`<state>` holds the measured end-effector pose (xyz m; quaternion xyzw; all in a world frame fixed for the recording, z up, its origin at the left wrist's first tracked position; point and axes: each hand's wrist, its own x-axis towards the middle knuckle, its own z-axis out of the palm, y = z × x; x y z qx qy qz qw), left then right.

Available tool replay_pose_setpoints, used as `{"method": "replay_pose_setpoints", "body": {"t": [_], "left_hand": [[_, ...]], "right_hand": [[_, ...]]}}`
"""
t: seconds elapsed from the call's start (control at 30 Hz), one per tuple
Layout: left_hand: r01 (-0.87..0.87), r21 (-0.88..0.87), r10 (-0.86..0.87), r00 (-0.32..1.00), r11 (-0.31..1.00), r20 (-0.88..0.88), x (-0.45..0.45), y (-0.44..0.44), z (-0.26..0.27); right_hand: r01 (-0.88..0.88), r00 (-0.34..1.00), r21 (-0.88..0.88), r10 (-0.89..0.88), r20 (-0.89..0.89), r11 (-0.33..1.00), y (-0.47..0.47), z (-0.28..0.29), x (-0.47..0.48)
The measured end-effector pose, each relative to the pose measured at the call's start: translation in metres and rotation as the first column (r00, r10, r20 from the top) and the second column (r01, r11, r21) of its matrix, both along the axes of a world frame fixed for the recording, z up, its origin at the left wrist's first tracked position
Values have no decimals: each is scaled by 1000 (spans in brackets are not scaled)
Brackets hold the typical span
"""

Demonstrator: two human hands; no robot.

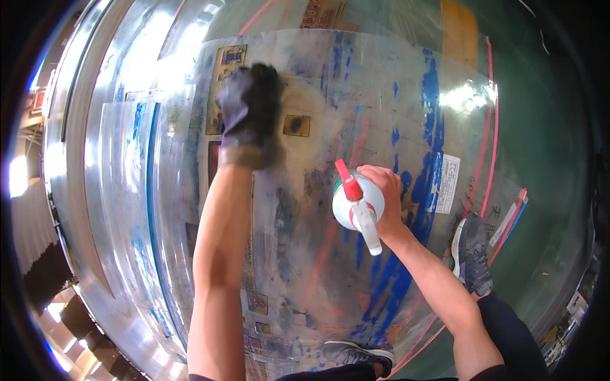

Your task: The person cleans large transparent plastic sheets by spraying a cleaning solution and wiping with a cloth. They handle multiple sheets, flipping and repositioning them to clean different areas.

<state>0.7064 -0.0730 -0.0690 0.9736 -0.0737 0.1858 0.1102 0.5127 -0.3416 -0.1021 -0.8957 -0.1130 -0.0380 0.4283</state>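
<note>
My left hand (245, 107), in a black glove, is over a long yellowish plate strip (213, 107) with raised patterns, fixed to a large clear plastic sheet (305, 190). The glove is blurred, so I cannot tell whether its fingers hold anything. A small yellowish plate square (296, 125) with a dark spot lies just right of the glove. My bare right hand (388, 195) is wrapped around a white spray bottle (360, 197) with a red and white trigger head. The bottle is seen from above, over the stained sheet.
Blue ink streaks (429, 176) run down the sheet's right side, beside a white printed label (445, 183). Red tape (492, 119) marks sheet edges on the green floor (538, 128). My shoes (472, 252) are at the lower right and bottom. Further glossy sheets (126, 190) lie left.
</note>
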Motion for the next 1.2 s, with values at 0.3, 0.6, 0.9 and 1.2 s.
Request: {"method": "replay_pose_setpoints", "body": {"t": [0.3,0.6,0.9,1.2], "left_hand": [[39,6,-38,989,999,-142,-86,-11,-12],[53,-550,-151,979,833,-134,9,-9,-11],[218,-158,-240,961,963,-138,-69,-6,-5],[49,139,-16,973,989,-232,-58,-51,12]], "right_hand": [[-24,997,-2,24,74,1000,-11,-14,-5],[-18,994,-12,19,111,1000,-7,-9,2],[-21,999,-90,17,-41,996,-9,0,0],[-7,1000,-76,5,-20,997,-9,0,2]]}}
